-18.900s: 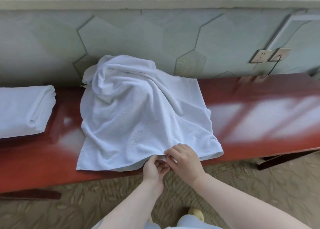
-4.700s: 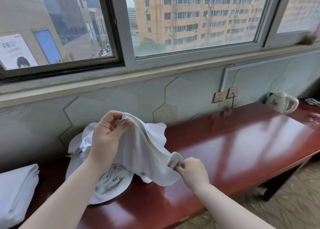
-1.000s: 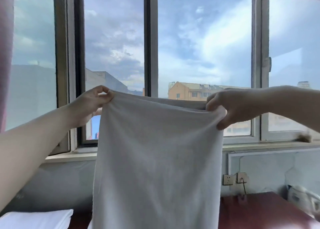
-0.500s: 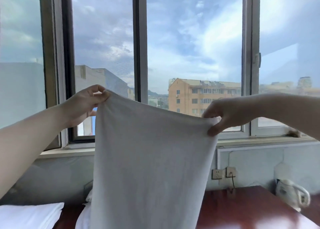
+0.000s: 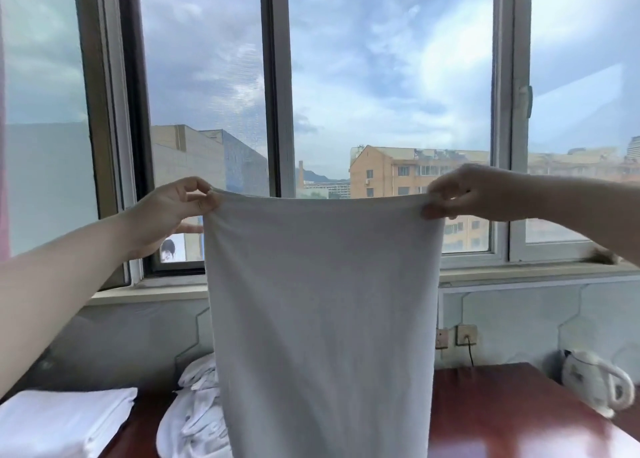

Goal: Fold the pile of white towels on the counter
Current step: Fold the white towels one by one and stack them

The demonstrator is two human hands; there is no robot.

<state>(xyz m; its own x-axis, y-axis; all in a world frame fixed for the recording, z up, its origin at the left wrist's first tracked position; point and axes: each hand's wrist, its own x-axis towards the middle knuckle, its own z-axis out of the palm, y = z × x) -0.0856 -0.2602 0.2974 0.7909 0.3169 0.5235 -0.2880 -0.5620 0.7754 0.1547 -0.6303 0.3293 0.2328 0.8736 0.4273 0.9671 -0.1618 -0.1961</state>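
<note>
A white towel [image 5: 322, 326] hangs flat in front of me, held up by its top edge before the window. My left hand [image 5: 169, 211] pinches the top left corner and my right hand [image 5: 460, 194] pinches the top right corner, arms stretched apart. The towel's lower end runs out of the frame. Behind its lower left side a crumpled heap of white towels [image 5: 194, 416] lies on the red-brown counter [image 5: 502, 419]. A stack of folded white towels [image 5: 62, 423] rests at the far left of the counter.
A white electric kettle [image 5: 595, 385] stands at the counter's right end, below wall sockets [image 5: 457, 336] with a cord plugged in. A wide window with several frames and a sill [image 5: 533, 270] fills the wall behind the counter.
My hands have moved farther apart and the towel's top edge is now stretched wider and level. The view has tilted down a little, showing more of the counter.
</note>
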